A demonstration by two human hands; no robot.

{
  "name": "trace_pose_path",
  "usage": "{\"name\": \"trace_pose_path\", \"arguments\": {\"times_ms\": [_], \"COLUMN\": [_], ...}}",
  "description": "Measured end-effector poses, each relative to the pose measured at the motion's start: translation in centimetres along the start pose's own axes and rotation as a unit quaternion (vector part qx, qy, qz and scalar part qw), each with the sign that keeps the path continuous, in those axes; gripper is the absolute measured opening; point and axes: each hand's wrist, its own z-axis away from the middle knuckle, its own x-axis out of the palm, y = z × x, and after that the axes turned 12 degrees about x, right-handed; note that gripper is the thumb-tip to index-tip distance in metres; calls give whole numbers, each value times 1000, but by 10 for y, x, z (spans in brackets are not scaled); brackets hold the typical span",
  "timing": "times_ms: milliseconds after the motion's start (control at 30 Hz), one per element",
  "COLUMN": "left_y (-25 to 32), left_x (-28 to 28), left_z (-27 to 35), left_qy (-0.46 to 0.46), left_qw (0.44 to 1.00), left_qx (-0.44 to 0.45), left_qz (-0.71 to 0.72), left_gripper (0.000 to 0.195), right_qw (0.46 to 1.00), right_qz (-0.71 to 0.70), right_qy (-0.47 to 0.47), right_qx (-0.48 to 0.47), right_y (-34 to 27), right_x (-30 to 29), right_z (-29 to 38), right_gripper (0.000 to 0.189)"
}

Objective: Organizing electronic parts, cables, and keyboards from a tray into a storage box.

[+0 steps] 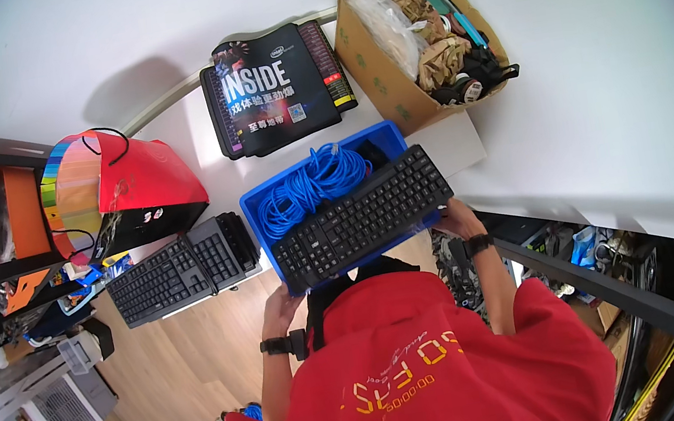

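Note:
A blue plastic bin (252, 224) is directly before me, its near edge close to my body. My left hand (281, 310) grips its near left corner, and my right hand (460, 220) has hold of the near right corner; the fingers of both are partly hidden by the bin. A black computer keyboard (364, 216) lies slantwise across the bin, its right end over the rim. Behind it in the bin is a coiled blue network cable (313, 188). Some black item (373, 153) sits beside the coil, mostly covered.
Left of the bin are stacked black keyboards (176, 279) and a red paper bag (149, 174). Printed mouse pads (273, 98) lie behind it on the white shelf (204, 145). A cardboard box (378, 72) of mixed items stands at back right. A dark metal rail (607, 287) runs at right.

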Motion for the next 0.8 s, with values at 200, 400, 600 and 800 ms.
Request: {"name": "trace_pose_path", "arguments": {"times_ms": [200,400,600,800], "left_y": [4,11,40,47], "left_x": [8,16,56,67], "left_z": [-14,-7,36,29], "left_qy": [17,40,95,48], "left_qw": [997,994,955,961], "left_qx": [51,90,125,134], "left_qz": [54,55,-251,-238], "left_gripper": [41,37,66,68], "right_qw": [999,990,892,804], "right_qz": [-39,79,273,409], "right_qy": [1,79,176,214], "right_qx": [-26,-83,-313,-376], "right_y": [-13,-38,-72,-76], "right_x": [27,46,89,110], "right_z": [-4,11,36,50], "right_gripper": [88,89,56,52]}}
